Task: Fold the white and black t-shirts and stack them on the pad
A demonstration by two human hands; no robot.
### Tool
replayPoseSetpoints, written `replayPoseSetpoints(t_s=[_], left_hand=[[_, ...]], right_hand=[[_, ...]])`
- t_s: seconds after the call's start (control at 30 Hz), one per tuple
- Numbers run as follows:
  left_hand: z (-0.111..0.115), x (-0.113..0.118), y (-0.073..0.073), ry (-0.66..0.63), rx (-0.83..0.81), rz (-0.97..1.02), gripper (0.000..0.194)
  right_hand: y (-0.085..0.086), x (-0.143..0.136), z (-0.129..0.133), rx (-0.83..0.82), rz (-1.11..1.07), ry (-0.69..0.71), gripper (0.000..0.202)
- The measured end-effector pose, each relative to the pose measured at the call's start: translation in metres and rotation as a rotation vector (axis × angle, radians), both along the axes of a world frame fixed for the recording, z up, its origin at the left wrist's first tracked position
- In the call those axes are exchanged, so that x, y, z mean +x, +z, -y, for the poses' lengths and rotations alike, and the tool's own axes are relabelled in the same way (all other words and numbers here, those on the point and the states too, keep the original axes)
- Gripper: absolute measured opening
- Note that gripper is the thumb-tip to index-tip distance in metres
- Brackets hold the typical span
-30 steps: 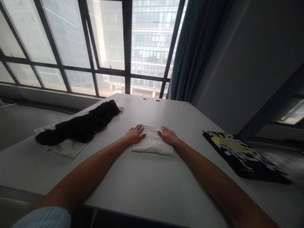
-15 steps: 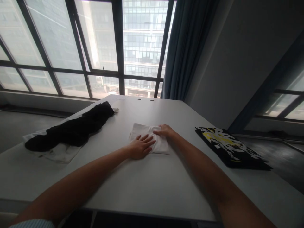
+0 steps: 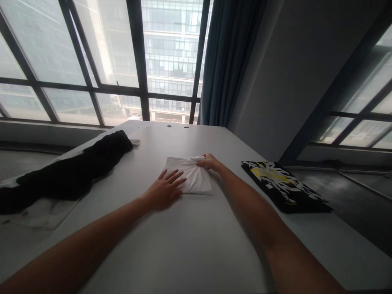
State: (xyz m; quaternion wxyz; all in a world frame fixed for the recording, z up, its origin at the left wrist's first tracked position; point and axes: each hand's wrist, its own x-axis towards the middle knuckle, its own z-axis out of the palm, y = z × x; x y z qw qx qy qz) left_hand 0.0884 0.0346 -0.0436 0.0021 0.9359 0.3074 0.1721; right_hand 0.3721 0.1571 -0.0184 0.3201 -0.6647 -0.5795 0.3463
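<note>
A folded white cloth garment point(image 3: 196, 181) lies in the middle of the white table point(image 3: 171, 249), with creases running toward its far right corner. My right hand point(image 3: 210, 162) pinches that corner between thumb and fingers. Spread flat, my left hand point(image 3: 165, 190) rests at the near left edge of the white garment, its fingertips over the cloth. Whether the garment is a shirt or another kind cannot be made out.
Black garments point(image 3: 73, 169) lie in a long heap at the left, with white cloth point(image 3: 45, 210) under them. A folded black T-shirt with white and yellow print point(image 3: 281, 183) is at the right edge. Behind the table are windows and a blue curtain point(image 3: 229, 61).
My left hand has slid left, off the middle of the white garment to its edge. My right hand now grips the far right corner and has bunched the cloth. The view has turned right.
</note>
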Motion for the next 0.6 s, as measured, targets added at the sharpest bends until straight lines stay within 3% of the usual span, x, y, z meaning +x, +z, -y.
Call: replayPoseSetpoints(t_s=[0.13, 0.33, 0.5, 0.6], left_hand=[[0.003, 0.003, -0.008, -0.035, -0.042, 0.032, 0.052], [0.004, 0.005, -0.007, 0.019, -0.198, 0.008, 0.047], [0.004, 0.006, -0.008, 0.023, -0.190, 0.007, 0.045], [0.005, 0.006, -0.010, 0.029, -0.177, 0.019, 0.044]], right_hand=[[0.010, 0.044, -0.031, 0.169, 0.193, -0.199, 0.053], [0.032, 0.153, -0.070, 0.277, 0.463, -0.498, 0.056], [0.022, 0.249, -0.069, 0.186, 0.592, -0.657, 0.057], [0.012, 0.293, -0.056, 0.149, 0.669, -0.666, 0.052]])
